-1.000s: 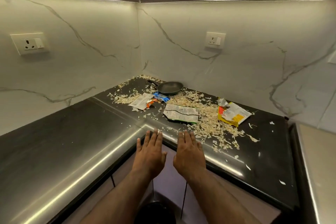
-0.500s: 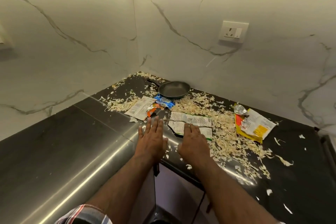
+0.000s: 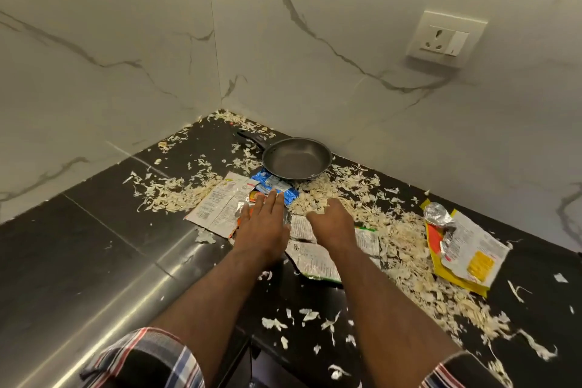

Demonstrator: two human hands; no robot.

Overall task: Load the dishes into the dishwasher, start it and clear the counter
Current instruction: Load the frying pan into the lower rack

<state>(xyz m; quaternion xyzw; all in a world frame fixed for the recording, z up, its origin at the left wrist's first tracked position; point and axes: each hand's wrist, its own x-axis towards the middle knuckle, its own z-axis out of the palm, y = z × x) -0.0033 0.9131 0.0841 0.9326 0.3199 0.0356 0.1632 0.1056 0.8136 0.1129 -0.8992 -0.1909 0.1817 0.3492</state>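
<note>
A small dark frying pan [image 3: 296,161] sits empty near the corner of the black counter [image 3: 94,246], its handle pointing left toward the wall. Pale vegetable shreds [image 3: 409,239] lie scattered all around it. In front of the pan are a blue wrapper [image 3: 274,186], a white printed wrapper [image 3: 217,208] and a green-edged wrapper [image 3: 315,258]. My left hand [image 3: 263,224] reaches flat with straight fingers over the white and blue wrappers. My right hand [image 3: 330,224] is beside it with fingers bent down into the shreds, and its fingertips are hidden.
A yellow opened packet [image 3: 466,252] with crumpled foil [image 3: 436,217] lies at the right. Marble walls meet in the corner behind the pan, with a wall socket [image 3: 445,39] at upper right. The counter's front edge runs under my forearms, and loose shreds dot the near right part.
I have leaned closer to the corner. Both hands moved forward from the counter edge over the wrappers toward the pan. The right hand's fingers went from straight to bent.
</note>
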